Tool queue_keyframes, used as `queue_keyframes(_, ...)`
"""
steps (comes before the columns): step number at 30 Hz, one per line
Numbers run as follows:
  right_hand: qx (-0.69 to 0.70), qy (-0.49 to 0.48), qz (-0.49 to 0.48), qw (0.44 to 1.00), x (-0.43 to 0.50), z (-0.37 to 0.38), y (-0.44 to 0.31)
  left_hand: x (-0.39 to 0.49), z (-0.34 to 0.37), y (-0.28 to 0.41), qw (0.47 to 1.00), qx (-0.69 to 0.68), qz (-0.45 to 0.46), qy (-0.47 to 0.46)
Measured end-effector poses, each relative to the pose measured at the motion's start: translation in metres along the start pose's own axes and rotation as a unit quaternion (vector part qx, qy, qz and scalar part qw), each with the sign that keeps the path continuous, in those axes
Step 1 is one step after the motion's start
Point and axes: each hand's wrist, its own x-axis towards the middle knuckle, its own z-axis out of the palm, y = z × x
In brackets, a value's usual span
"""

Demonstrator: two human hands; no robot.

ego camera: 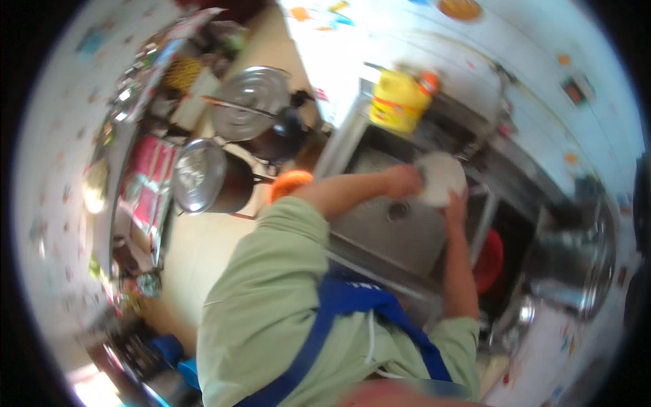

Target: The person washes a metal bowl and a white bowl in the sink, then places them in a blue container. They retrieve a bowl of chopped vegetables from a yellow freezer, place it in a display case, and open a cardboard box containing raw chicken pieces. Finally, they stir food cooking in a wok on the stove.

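Observation:
A pale round plate [441,178] is held tilted over a stainless steel sink basin [376,229]. My right hand [455,203] grips its near right rim, fingers on its face. At the plate's left side is my left hand [403,181], its fingers curled. A dark patch shows between that hand and the plate, but blur hides whether it is a scrubber or a shadow. The basin's drain [397,209] lies below the hands. Beyond them, a faucet [470,147] reaches over the sink.
A yellow jug [399,102] stands on the sink's back left corner. In the right basin is a red bowl [488,262], with a large metal pot [572,264] beyond. To the left are an orange basin [290,184], a dark wok [279,135], a pot [231,183] and a crowded shelf [122,203].

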Motion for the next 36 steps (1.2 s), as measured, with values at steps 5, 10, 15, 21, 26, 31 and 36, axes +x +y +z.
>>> queue_keyframes(5,-0.039,0.075,-0.2,0.976,-0.014,0.004,-0.002,0.013,-0.007,0.043,0.993,-0.048,-0.046,0.099)
queue_keyframes(10,-0.002,-0.154,0.087,0.984,-0.015,-0.035,-0.033,-0.009,-0.031,-0.01,0.98,0.118,0.112,0.115)
queue_keyframes(15,-0.296,0.023,-0.239,0.925,-0.023,-0.027,-0.015,-0.004,-0.028,0.01,0.997,-0.018,0.07,0.03)
queue_keyframes(21,-0.572,-0.112,-0.418,0.697,-0.042,-0.03,-0.014,-0.008,-0.029,0.027,0.999,-0.047,0.012,-0.001)
queue_keyframes(26,-0.541,-0.172,-0.378,0.731,-0.04,-0.036,-0.019,-0.004,-0.049,-0.002,0.996,0.004,0.055,0.065)
queue_keyframes(31,-0.259,-0.15,-0.15,0.942,-0.031,-0.031,-0.019,0.011,-0.059,0.03,0.941,-0.182,-0.134,0.254)
queue_keyframes(36,-0.172,-0.145,-0.183,0.957,-0.035,-0.023,-0.042,0.034,-0.042,0.049,0.921,-0.071,-0.07,0.376)
